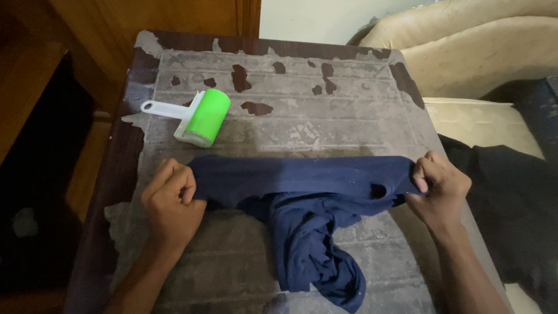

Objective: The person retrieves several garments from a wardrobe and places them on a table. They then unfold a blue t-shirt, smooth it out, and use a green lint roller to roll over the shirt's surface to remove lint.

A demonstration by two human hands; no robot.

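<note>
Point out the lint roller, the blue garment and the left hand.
lint roller (209,116), head view, on its green drum
blue garment (302,180), head view, on the stretched upper band
left hand (171,200), head view, on the knuckles

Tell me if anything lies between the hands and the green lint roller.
Nothing visible does. Left hand and right hand grip the ends of the navy garment. The lint roller lies beyond the left hand, with only bare worn tabletop between.
</note>
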